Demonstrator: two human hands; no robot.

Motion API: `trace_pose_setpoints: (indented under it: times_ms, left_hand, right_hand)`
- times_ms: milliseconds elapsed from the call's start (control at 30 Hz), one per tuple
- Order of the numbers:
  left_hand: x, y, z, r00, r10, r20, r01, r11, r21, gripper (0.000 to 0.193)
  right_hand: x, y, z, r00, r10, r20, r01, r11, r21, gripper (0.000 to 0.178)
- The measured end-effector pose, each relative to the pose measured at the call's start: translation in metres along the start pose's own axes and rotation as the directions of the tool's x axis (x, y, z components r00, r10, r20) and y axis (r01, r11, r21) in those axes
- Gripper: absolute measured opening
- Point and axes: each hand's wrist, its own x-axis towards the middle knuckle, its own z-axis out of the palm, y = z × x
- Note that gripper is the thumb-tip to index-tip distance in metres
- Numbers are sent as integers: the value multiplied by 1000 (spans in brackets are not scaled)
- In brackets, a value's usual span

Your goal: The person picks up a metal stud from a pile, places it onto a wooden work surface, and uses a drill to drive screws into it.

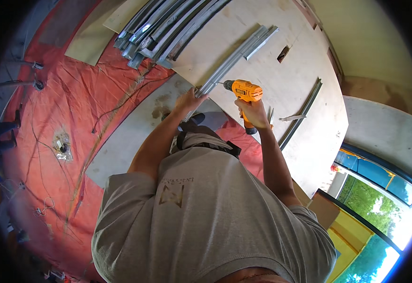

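Note:
My left hand (190, 101) is closed around the near end of a long galvanized metal channel (229, 63), which lies slanting across a pale wooden board. In my right hand (255, 113) is an orange cordless drill (247, 90), held by its grip. The drill's black chuck points left at the channel, close to my left hand. Whether the bit touches the metal is too small to tell. A shorter metal piece (261, 43) lies against the channel's far end.
Several metal channels (161, 33) are stacked at the far left of the board (319, 137). Right of the drill lie another channel (305, 111) and a pair of snips (291, 117). Red sheeting (81, 108) with loose cables covers the floor at left. A window (371, 203) stands at right.

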Motion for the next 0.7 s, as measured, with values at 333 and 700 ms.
trace_pose_setpoints:
  times_ms: [333, 700]
  left_hand:
    - [26, 9, 10, 964, -74, 256, 165, 920, -356, 78]
    - [21, 9, 7, 961, -77, 267, 212, 824, -525, 63]
  right_hand:
    - [5, 10, 8, 990, 138, -34, -139, 990, -33, 13]
    - [17, -2, 3, 984, 178, 6, -176, 980, -98, 13]
